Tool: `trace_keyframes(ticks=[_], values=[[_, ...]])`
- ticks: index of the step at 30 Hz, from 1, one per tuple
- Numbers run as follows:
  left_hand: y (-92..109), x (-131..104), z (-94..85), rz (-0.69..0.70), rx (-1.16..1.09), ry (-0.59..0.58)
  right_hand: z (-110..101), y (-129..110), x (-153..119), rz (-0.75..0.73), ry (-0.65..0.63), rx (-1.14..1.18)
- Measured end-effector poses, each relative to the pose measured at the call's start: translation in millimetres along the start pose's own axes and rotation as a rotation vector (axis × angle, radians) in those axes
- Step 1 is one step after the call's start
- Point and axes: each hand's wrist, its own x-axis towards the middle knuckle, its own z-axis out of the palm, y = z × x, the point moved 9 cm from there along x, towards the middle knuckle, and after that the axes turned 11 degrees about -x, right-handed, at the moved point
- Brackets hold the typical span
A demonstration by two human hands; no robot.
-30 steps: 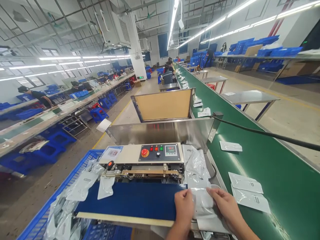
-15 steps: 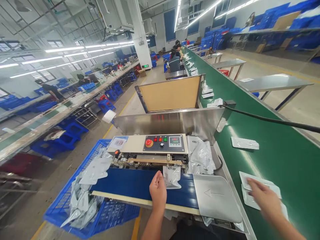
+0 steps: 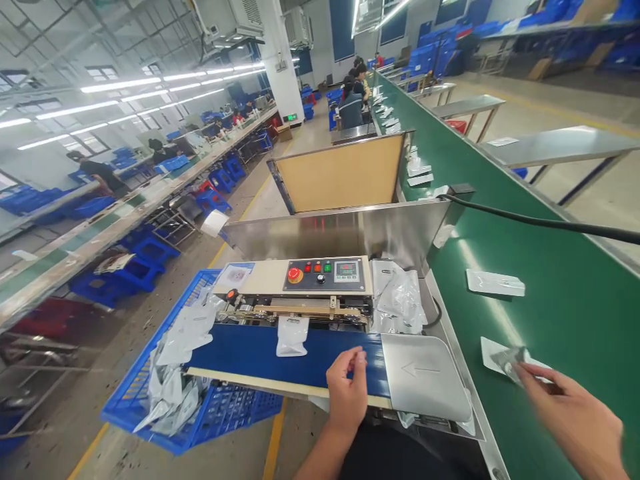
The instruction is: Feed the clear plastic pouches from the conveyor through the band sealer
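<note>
My left hand [image 3: 349, 385] hovers over the right part of the blue conveyor belt [image 3: 250, 363] of a bag sealing machine [image 3: 295, 280], fingers curled in and nothing visible in them. Over the green conveyor [image 3: 565, 320], my right hand [image 3: 570, 403] pinches the edge of a silvery-white pouch [image 3: 514, 363], which is lifted and tilted above another flat white pouch [image 3: 493, 350]. One white pouch [image 3: 293, 339] hangs by its top edge in the sealer and lies across the blue belt, to the left of my left hand.
A blue basket [image 3: 150, 417] with several pouches stands at the belt's left end. More pouches [image 3: 397, 300] are heaped right of the control panel. A metal plate [image 3: 425, 373] with an arrow adjoins the belt. A black cable [image 3: 540, 223] crosses the green conveyor. Several people sit farther off.
The pouch in the sealer has travelled left along the belt. My left hand has moved right, away from it. My right hand has taken hold of a pouch and raised it off the green conveyor.
</note>
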Motion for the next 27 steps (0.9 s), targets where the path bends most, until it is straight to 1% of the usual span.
trace_keyframes(ticks=[1,3,4,5,6,7,8,9,11,13,15,16,17,18,20,22,25,26,27], values=[[8,0,19.8,0.061,0.046,-0.086,-9,-20,-11,-0.051,0.019,0.066],[25,0,58.1,0.197,0.124,-0.236,-28,-71,-39,-0.257,0.084,0.167],[33,0,75.1,0.259,0.145,-0.299,-34,-98,-54,-0.373,0.083,0.208],[40,0,90.2,0.31,0.151,-0.359,-36,-122,-68,-0.477,0.049,0.255],[47,0,102.7,0.342,0.147,-0.415,-34,-142,-82,-0.561,-0.007,0.306],[50,0,112.1,0.348,0.135,-0.464,-31,-157,-93,-0.616,-0.064,0.357],[52,1,118.1,0.326,0.118,-0.502,-27,-166,-101,-0.634,-0.101,0.412],[51,3,120.2,0.279,0.1,-0.519,-23,-170,-106,-0.618,-0.119,0.474],[42,6,113.4,0.151,0.066,-0.485,-8,-162,-110,-0.497,-0.145,0.594],[29,5,101.1,0.04,0.025,-0.426,17,-147,-111,-0.35,-0.226,0.66],[15,3,93.6,-0.023,-0.017,-0.409,46,-134,-112,-0.251,-0.337,0.645],[6,4,91.2,-0.055,-0.031,-0.399,58,-130,-110,-0.215,-0.368,0.627],[-4,7,88.1,-0.101,-0.044,-0.37,67,-127,-106,-0.183,-0.379,0.615],[-16,12,83.7,-0.158,-0.058,-0.315,75,-126,-101,-0.15,-0.375,0.615],[-39,26,72.2,-0.274,-0.091,-0.173,90,-132,-89,-0.072,-0.357,0.645],[-57,43,60.9,-0.357,-0.13,-0.067,109,-152,-84,-0.011,-0.415,0.676],[-69,68,38.5,-0.391,-0.168,0.009,135,-187,-87,0.013,-0.588,0.676],[-70,74,27.7,-0.394,-0.178,0.033,139,-193,-88,0.004,-0.632,0.666],[-69,79,16.0,-0.391,-0.185,0.053,139,-193,-86,-0.016,-0.642,0.649]])
